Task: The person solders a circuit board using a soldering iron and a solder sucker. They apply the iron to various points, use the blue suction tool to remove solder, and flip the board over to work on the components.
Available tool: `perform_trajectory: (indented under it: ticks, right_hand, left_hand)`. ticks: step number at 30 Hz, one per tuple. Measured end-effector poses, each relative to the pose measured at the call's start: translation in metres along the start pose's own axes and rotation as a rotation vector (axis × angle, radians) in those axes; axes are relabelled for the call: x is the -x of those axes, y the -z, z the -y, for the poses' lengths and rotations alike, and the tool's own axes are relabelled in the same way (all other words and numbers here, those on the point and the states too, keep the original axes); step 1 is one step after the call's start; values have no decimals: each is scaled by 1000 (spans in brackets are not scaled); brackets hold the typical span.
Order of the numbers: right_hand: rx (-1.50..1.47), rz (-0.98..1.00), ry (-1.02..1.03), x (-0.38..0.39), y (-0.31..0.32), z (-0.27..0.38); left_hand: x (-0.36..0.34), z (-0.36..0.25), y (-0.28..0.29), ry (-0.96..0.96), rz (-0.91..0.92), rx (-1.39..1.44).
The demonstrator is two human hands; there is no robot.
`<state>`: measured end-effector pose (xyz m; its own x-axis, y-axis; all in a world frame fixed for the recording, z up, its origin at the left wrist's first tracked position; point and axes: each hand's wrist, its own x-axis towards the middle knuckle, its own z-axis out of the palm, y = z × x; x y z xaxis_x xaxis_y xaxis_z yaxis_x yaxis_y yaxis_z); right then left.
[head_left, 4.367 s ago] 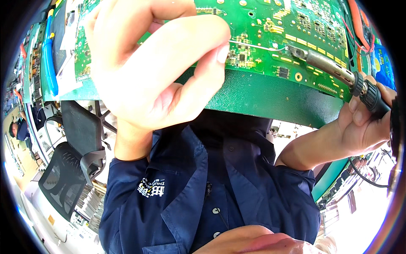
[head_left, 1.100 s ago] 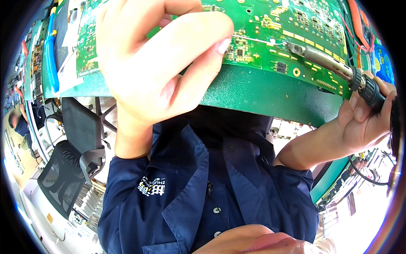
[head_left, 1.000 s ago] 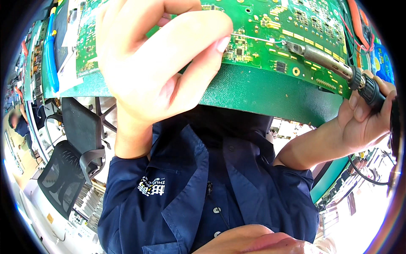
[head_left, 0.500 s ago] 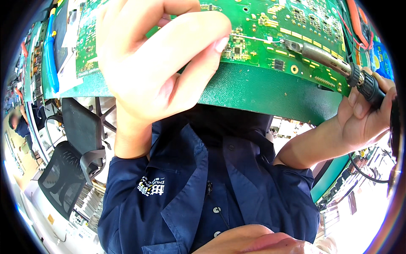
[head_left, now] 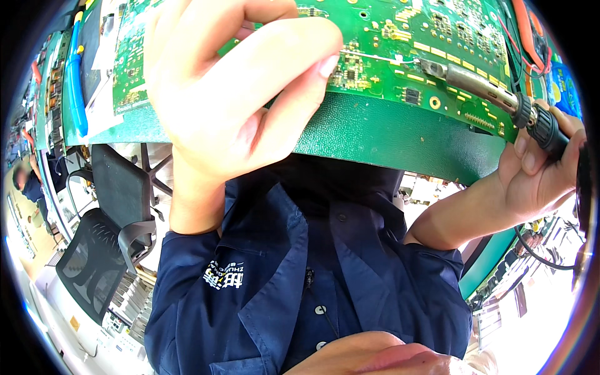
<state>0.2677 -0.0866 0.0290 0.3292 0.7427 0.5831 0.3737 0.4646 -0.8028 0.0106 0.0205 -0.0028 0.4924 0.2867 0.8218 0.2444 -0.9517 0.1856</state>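
Over a green circuit board [head_left: 387, 78], my left hand [head_left: 244, 94] pinches a thin silvery solder wire [head_left: 375, 57] between thumb and forefinger. Its free end points right, toward the tip of a soldering iron [head_left: 478, 81]. My right hand [head_left: 540, 165] is closed round the iron's black handle at the right. The iron's tip lies over a row of gold pads near the wire's end; whether the two touch I cannot tell. Part of the board's left half is hidden behind my left hand.
The board lies on a green mat [head_left: 400, 128] at the table's edge. Blue-handled pliers [head_left: 76, 94] lie at the left. An orange-handled tool [head_left: 528, 34] and thin cables are at the far right. A black chair [head_left: 103, 250] stands left; a person [head_left: 31, 187] is in the distance.
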Motion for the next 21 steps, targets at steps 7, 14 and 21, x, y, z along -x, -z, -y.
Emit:
perform_trajectory:
  ticks: [7, 14, 21]
  right_hand:
    - [-23, 30, 2, 0, 2, -2]
    - [-91, -7, -96, 3, 8, -3]
    - [35, -122, -79, 0, 0, -3]
  left_hand:
    - [-6, -6, 4, 18, 56, -42]
    - [-5, -5, 5, 44, 63, -17]
    - [-6, -5, -2, 9, 10, -10]
